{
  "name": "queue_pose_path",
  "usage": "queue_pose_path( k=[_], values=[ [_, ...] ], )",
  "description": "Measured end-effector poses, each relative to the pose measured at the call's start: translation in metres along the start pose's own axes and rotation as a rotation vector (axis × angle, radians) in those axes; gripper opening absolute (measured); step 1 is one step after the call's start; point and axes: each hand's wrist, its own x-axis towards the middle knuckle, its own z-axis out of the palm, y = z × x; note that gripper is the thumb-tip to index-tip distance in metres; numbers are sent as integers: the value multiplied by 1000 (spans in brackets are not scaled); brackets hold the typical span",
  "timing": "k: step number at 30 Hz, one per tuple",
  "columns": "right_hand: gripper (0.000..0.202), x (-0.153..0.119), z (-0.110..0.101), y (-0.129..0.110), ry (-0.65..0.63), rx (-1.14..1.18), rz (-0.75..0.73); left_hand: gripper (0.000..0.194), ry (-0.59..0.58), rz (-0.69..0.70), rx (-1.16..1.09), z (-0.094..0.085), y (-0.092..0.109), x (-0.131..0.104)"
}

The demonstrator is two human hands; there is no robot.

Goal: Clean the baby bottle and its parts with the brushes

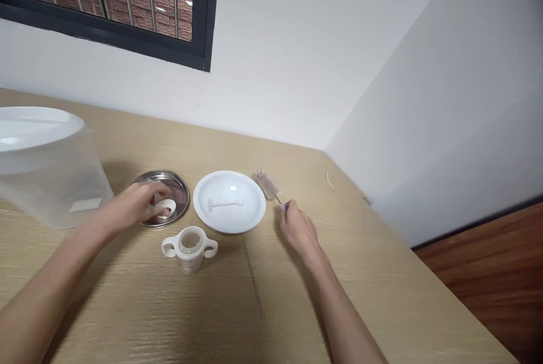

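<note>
My left hand reaches over a round steel plate and touches a small white ring-shaped part lying on it. My right hand pinches the thin handle of a small bottle brush, whose brown bristle head rests on the table just right of a white plate. A small white stick-like piece lies in that plate. In front of both plates stands a white two-handled baby cup, open at the top.
A large clear plastic tub stands at the left on the wooden table. White walls meet at the far right corner, and the table's right edge drops to a wooden floor. A window is up left.
</note>
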Motion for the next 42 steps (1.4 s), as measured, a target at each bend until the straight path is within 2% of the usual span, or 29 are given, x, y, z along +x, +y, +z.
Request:
queue_pose_path(
  k=[5, 13, 19, 25, 30, 32, 34, 42],
  values=[
    [36, -10, -7, -9, -33, -109, -48, 28, 178, 160, 4, -8, 18, -2],
    [27, -13, -5, -9, -79, -187, -160, 35, 292, 208, 63, -7, 21, -6],
    [60, -11, -5, -6, -74, -151, -136, 35, 363, 169, 16, -6, 28, -8],
    [58, -2, -3, 1, 19, -80, -48, 40, 399, 179, -140, -9, 40, -14],
    [44, 7, 1, 9, 274, 14, 18, 48, 462, 164, -149, -18, 51, -27],
    [40, 11, 2, 12, 330, 46, 40, 48, 498, 150, -155, -16, 54, -46],
    [38, 14, 1, 15, 368, 63, 56, 49, 542, 118, -165, -9, 55, -77],
    [40, 26, 10, 32, 490, 113, 105, 52, 757, -187, -134, 50, 38, -259]
  ],
)
